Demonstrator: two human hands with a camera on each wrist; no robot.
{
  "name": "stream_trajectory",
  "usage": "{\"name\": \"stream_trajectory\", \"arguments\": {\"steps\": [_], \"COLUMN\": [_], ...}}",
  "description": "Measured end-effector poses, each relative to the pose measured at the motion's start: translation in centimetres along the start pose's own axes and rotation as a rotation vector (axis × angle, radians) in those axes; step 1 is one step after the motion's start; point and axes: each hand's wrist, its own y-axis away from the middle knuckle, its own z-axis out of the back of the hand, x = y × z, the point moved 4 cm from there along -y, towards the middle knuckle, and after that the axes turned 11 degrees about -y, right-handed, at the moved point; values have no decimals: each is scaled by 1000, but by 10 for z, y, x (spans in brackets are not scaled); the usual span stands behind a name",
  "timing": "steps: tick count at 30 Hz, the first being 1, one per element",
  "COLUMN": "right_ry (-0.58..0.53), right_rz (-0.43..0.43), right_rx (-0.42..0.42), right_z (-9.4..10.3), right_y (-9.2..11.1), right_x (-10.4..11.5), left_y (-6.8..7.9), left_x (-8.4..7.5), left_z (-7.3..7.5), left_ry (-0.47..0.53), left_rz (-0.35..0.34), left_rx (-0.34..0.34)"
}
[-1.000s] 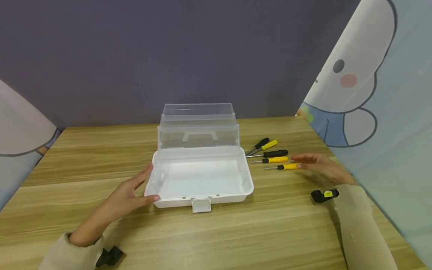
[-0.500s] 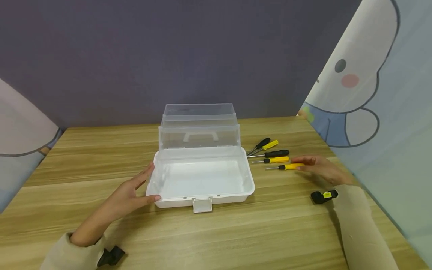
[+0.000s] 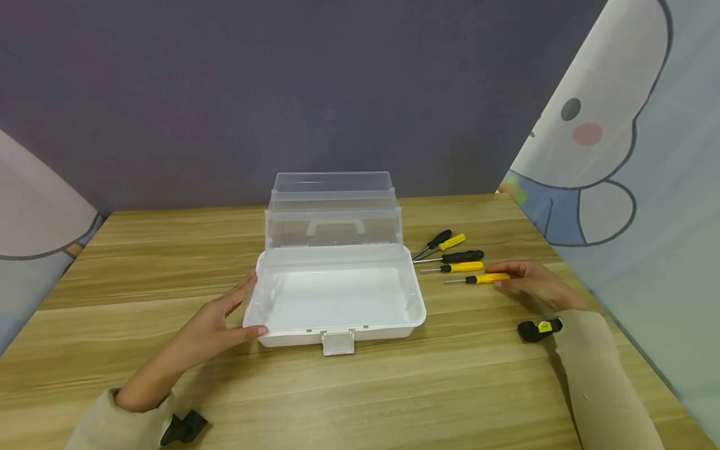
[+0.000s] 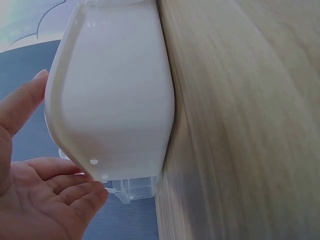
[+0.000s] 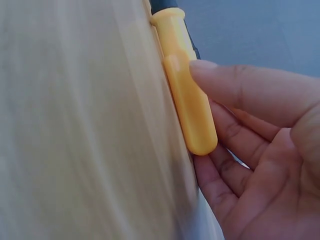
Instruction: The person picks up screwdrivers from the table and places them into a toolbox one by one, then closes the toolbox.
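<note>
– Where is your screwdriver (image 3: 477, 279)?
– On the table (image 3: 450, 381), right of the box (image 3: 289, 339). Your right fingers (image 5: 237, 132) pinch its handle (image 5: 187, 105); its shaft (image 3: 454, 281) points left, boxward. Your left fingers (image 3: 240, 291), spread wide, touch the box.

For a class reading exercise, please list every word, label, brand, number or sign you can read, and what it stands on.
No text can be read.
Yellow label on the black device by the right sleeve: too small to read.
White box and held yellow screwdriver: no legible lettering.

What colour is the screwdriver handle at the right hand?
Yellow; the handle shows best in the right wrist view.
</note>
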Motion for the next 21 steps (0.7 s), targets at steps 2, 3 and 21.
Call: {"name": "stream_trajectory", "arguments": {"steps": [2, 3, 21], "right_ry": [-6, -8, 67], "right_rz": [-2, -6, 9], "right_rx": [-4, -8, -35], "right_z": [0, 0, -1], "right_y": [0, 0, -2], "right_x": [0, -1, -1], "left_y": [0, 0, 1], "left_x": [-1, -1, -3], "left_z": [0, 0, 1], "left_ry": [6, 8, 21], "left_rz": [-1, -3, 8], "left_rx": [1, 0, 2]}}
